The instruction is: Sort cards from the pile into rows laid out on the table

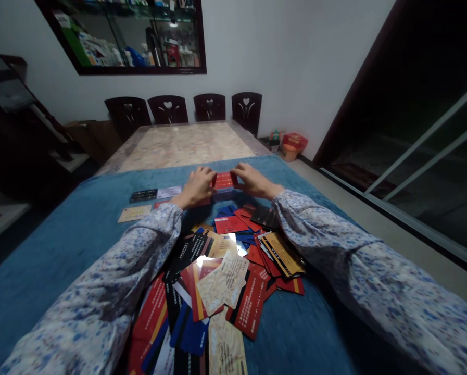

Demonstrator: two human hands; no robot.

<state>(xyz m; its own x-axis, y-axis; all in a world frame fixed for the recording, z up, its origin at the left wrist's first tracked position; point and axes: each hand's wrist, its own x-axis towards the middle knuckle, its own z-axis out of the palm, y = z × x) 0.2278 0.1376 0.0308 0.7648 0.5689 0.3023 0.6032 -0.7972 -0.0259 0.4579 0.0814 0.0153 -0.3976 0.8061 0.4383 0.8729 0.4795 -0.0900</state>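
Both of my hands reach forward over a blue cloth (61, 245) and hold one red card (224, 180) between them. My left hand (197, 186) pinches its left end, my right hand (252, 179) its right end. The card hovers just above the cloth, past a loose pile of cards (225, 271) in red, black, blue and beige that lies between my forearms. A black card (143, 196), a pale card (169, 192) and a beige card (135, 213) lie singly to the left of my left hand.
The cloth covers the near part of a long marble-topped table (186, 143). Several dark chairs (210, 107) stand at its far end under a wall cabinet (131, 34). A red container (294, 141) sits on the floor at right, beside a dark glass door (424, 151).
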